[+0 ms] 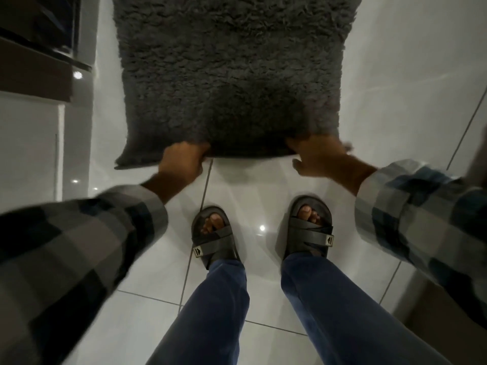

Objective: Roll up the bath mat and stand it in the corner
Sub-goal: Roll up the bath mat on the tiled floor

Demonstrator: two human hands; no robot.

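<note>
White tiled floor (263, 185), with a dark grey bath mat (232, 75) lying flat across the upper middle of the frame.

Both hands are reaching down to the mat's near edge: the left hand (181, 162) is curling its grip around that edge left of centre, while the right hand (316, 156) is gripping it near the lower right corner, thumb showing below. Plaid sleeves (79, 246) are filling the lower sides of the frame, and 2 feet in dark sandals (214, 235) are standing just below the mat.
</note>
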